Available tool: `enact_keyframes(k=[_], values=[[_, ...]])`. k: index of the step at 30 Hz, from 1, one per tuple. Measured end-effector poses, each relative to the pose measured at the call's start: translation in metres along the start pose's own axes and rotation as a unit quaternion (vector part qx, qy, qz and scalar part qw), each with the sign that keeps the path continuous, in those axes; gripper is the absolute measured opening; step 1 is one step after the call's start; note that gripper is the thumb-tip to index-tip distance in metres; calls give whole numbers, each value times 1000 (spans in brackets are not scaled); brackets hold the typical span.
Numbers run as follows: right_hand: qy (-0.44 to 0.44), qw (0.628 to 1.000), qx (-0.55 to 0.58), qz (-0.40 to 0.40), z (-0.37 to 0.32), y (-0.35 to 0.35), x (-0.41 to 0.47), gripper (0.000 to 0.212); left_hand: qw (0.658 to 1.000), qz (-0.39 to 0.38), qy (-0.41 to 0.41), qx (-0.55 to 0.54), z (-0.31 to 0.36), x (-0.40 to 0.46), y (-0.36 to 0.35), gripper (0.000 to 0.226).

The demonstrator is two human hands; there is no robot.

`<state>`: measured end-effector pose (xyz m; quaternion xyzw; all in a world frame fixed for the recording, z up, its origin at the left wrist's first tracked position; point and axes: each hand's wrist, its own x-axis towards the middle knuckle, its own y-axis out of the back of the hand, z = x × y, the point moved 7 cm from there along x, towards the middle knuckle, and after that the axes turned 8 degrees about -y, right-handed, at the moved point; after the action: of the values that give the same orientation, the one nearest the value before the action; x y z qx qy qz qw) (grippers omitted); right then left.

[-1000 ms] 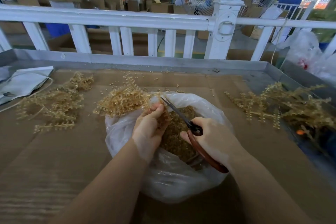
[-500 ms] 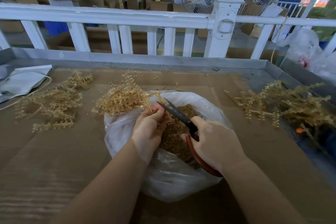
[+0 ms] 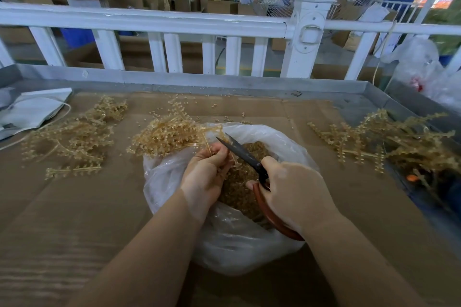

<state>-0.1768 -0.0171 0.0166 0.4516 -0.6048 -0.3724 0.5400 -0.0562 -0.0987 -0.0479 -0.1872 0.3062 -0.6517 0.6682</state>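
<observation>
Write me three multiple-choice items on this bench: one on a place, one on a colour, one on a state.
1. Where does the translucent white plastic bag lie?
A. On the brown cardboard sheet, beneath both hands
B. On a shelf
C. On the floor

2. What colour are the handle loops of the black-bladed scissors?
A. Blue
B. Reddish-brown
C. Yellow

3. What is the left hand doing?
A. Lying flat and open
B. Holding the scissors
C. Pinching a thin amber plastic sprig

Answers:
1 A: the bag sits on the cardboard under the wrists.
2 B: a reddish-brown loop curves out below the right hand, whose grip is on the scissors.
3 C: its fingertips close on the sprig beside the blades.
</observation>
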Motion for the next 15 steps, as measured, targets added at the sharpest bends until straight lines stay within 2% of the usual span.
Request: enact_keyframes(k=[6, 15], values=[[7, 1000, 6, -6, -7, 2, 1, 31, 1000, 8, 4, 0, -2, 1, 1, 20], [-59, 988, 136, -48, -8, -15, -1, 28, 999, -16, 28, -8, -3, -1, -2, 16]])
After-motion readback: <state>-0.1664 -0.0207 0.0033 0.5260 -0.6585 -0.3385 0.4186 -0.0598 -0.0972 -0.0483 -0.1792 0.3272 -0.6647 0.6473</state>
